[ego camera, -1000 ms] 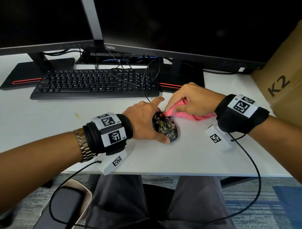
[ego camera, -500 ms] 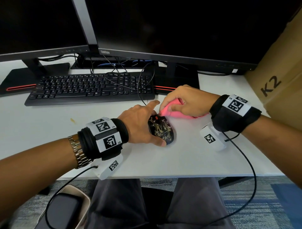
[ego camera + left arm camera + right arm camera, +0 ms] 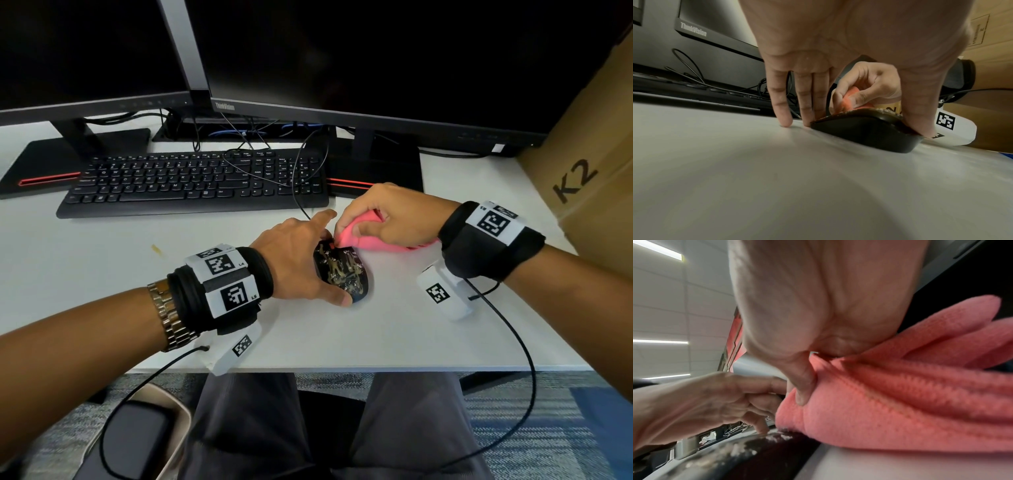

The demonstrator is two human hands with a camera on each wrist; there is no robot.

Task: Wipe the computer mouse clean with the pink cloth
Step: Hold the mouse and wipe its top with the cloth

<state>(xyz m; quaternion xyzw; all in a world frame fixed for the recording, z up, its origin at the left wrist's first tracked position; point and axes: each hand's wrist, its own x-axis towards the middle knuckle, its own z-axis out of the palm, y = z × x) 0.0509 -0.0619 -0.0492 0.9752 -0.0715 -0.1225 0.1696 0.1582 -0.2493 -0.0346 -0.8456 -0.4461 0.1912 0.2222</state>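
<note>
A black computer mouse (image 3: pixel 342 272) smeared with pale crusty dirt lies on the white desk (image 3: pixel 102 260). My left hand (image 3: pixel 301 260) holds it from the left side, with the thumb at its near end and the fingers along its far side. In the left wrist view the mouse (image 3: pixel 865 131) sits pinched between thumb and fingers. My right hand (image 3: pixel 383 219) grips the bunched pink cloth (image 3: pixel 356 236) and presses a fold of it onto the front of the mouse. The right wrist view shows the cloth (image 3: pixel 890 410) touching the dirty mouse top (image 3: pixel 740 451).
A black keyboard (image 3: pixel 191 181) lies behind the hands, with its cable (image 3: pixel 301 192) running to the mouse. Two dark monitors (image 3: pixel 342 61) stand at the back on black bases. A cardboard box (image 3: pixel 589 164) marked K2 fills the right side. The desk edge (image 3: pixel 342 368) runs just below my wrists.
The right hand has shifted the pink cloth slightly along the front of the mouse. The left hand keeps the same hold on the mouse.
</note>
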